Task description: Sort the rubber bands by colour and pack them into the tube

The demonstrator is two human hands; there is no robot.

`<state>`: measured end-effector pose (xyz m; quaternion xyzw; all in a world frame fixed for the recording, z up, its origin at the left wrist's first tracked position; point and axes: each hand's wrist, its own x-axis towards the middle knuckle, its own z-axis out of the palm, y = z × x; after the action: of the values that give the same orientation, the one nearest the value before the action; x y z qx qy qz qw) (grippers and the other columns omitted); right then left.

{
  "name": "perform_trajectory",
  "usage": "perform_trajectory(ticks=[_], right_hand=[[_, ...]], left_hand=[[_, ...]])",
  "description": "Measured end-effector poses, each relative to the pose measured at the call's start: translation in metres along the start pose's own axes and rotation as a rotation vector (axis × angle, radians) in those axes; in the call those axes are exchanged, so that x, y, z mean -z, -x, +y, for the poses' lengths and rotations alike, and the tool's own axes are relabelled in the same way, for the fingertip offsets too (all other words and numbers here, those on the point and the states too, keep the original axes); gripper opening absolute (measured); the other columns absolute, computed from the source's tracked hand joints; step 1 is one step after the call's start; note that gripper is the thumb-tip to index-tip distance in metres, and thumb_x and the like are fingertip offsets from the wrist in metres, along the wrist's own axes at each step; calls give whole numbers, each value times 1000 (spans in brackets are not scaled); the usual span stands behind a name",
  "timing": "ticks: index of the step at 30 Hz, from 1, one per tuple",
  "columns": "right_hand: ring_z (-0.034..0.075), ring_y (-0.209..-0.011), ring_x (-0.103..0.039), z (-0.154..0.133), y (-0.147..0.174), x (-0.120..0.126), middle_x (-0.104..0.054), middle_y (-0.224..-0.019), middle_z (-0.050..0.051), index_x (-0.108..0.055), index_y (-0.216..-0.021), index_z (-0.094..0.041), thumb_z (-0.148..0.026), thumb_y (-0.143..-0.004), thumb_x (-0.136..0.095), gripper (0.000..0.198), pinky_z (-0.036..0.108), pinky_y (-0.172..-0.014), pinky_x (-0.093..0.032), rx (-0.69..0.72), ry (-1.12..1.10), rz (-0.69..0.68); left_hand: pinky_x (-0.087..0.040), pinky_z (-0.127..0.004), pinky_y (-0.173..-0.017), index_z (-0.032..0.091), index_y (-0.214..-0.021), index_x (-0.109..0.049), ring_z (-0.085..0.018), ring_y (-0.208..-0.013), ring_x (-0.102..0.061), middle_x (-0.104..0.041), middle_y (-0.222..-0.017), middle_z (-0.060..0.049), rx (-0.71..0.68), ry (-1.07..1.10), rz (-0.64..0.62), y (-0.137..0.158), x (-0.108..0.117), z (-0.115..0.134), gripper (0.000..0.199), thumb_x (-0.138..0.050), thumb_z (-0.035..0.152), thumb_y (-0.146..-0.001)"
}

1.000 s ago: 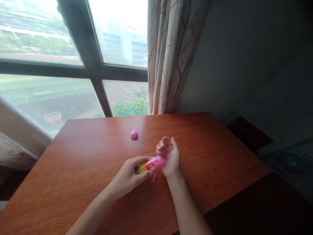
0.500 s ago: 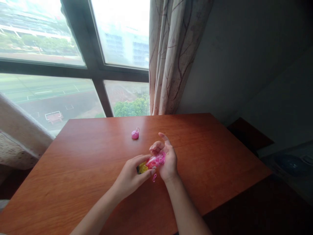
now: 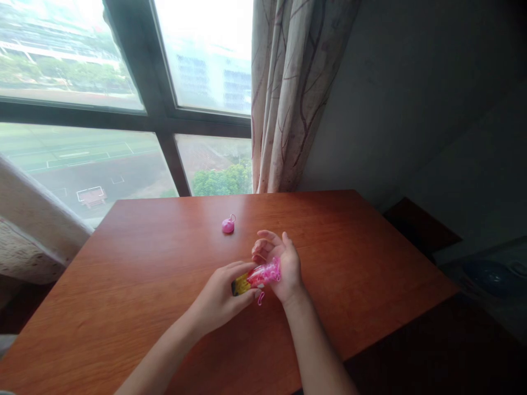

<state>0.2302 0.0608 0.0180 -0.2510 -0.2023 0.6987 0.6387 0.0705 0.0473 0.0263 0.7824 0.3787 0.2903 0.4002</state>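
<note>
My left hand (image 3: 222, 293) is closed around a small clear bottle (image 3: 256, 277), which lies tilted almost sideways. Small looped bands, seemingly elastic, fill it in yellow, red and pink, with something dark at the left end. Its pink end points into the palm of my right hand (image 3: 284, 266), which is cupped palm up with fingers apart. Pink bands (image 3: 276, 270) show at that end, against the palm. Below the bottle, by my left thumb, is a single pink band (image 3: 261, 298). Farther back on the table sits a pink cap (image 3: 228, 225) with a thin loop on top.
The brown wooden table (image 3: 144, 263) reaches back to a window (image 3: 160, 120) with a dark frame. A patterned curtain (image 3: 284, 99) hangs at the window's right side, and another curtain (image 3: 37, 219) is at the left.
My right thumb has lowered and the fingers have shifted. The bottle's pink end shows more clearly beside the right palm. The cap stays where it was.
</note>
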Motion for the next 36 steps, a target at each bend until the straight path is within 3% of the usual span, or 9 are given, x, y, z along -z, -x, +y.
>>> perform_trajectory(ticks=[9,16,20,29,36], right_hand=[[12,-59,-54,8,1,-6,-60,-64,0,-69,-85,-17,-59,-89,-49,48,21,-57,-41,164,149,96],[15,-63,-54,11,6,-14,-62,-66,-1,-65,-100,-21,-39,-87,-46,29,25,-62,-42,256,110,85],[16,-69,-56,11,10,-15,-64,-72,0,-61,-107,-23,-31,-83,-45,30,27,-67,-43,269,74,35],[16,-72,-56,11,8,-14,-61,-72,-2,-65,-102,-24,-16,-68,-54,37,30,-74,-47,254,45,-7],[14,-75,-60,10,3,-7,-60,-72,-4,-70,-82,-25,-7,-61,-61,29,29,-77,-49,73,-61,-35]], left_hand=[[-51,-32,-86,17,-115,-70,-24,-96,-67,-72,-108,-10,31,38,62,0,-6,1,37,-68,28,-80],[-52,-33,-85,17,-110,-71,-25,-95,-68,-75,-104,-8,82,128,142,-1,-11,2,35,-70,34,-80],[-53,-32,-84,16,-111,-71,-25,-95,-69,-76,-104,-7,110,162,156,-1,-10,2,36,-71,35,-80],[-55,-33,-84,15,-113,-71,-26,-93,-68,-75,-104,-8,154,243,181,-1,-10,1,41,-72,36,-78],[-54,-29,-78,14,-106,-72,-23,-87,-68,-75,-98,-7,100,206,160,0,-6,0,36,-72,37,-78]])
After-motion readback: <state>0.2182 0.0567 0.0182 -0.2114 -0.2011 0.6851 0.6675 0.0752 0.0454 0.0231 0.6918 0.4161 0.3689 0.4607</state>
